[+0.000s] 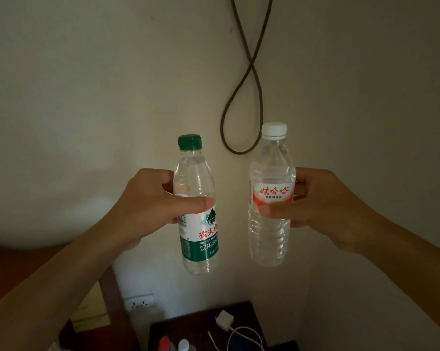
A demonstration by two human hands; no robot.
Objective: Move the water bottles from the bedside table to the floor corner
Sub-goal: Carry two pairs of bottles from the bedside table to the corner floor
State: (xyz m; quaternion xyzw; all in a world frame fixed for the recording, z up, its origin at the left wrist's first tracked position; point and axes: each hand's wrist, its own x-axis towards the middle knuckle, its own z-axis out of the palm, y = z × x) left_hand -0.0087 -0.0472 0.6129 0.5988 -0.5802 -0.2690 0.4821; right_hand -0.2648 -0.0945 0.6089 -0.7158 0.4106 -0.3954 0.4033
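My left hand [148,203] grips a clear water bottle with a green cap and green label [198,239], held upright in the air before the wall. My right hand [320,206] grips a second clear bottle with a white cap and red label [272,236], also upright and a little higher. The two bottles hang side by side, apart from each other, well above the dark bedside table [188,328] at the bottom of the view. On that table, at the frame's lower edge, two more bottle tops show, one red-capped [165,343] and one white-capped [184,345].
A white charger block [224,321] with a white cable [241,338] lies on the table. A wall socket [138,302] sits left of the table, beside a dark wooden headboard [107,285]. A dark cord [241,97] loops down the cream wall behind the bottles.
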